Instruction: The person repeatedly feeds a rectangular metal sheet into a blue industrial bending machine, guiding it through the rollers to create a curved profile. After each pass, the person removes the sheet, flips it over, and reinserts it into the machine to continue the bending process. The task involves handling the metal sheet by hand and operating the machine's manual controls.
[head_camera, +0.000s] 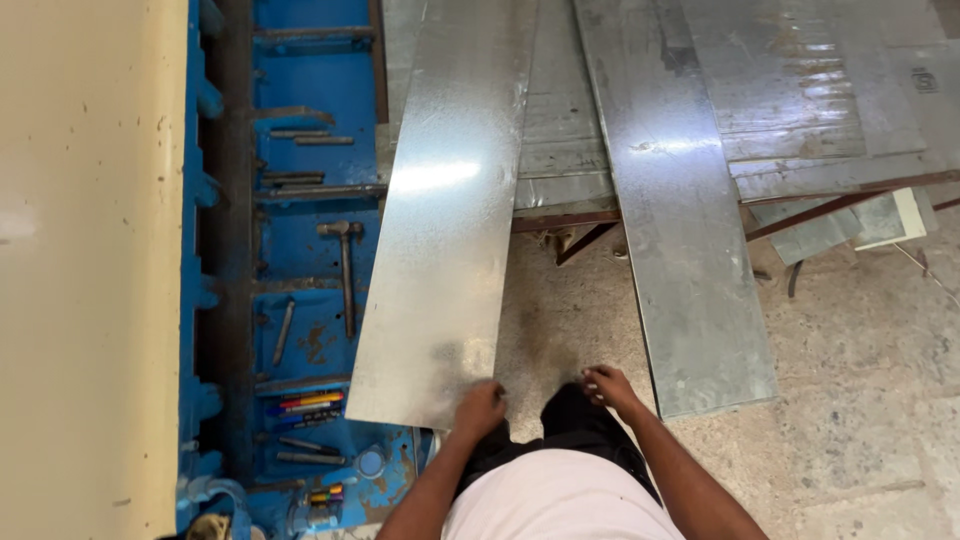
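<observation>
A long, narrow galvanised metal sheet (445, 220) runs from the far stack down toward me, its near end over the blue machine bed. My left hand (480, 408) is closed on the sheet's near right corner. My right hand (610, 386) hangs beside it over the floor with its fingers curled and nothing in them. It is a little left of the near end of a second long sheet (680, 230), without touching it. My white shirt and dark trousers fill the bottom of the view.
A blue machine bed (320, 80) at left carries a hammer (345, 270), loose metal rods, coloured markers (308, 405) and a small round tin. A cream panel (90, 260) borders it. More metal sheets (800, 90) lie on a rusty frame over the speckled stone floor (860, 400).
</observation>
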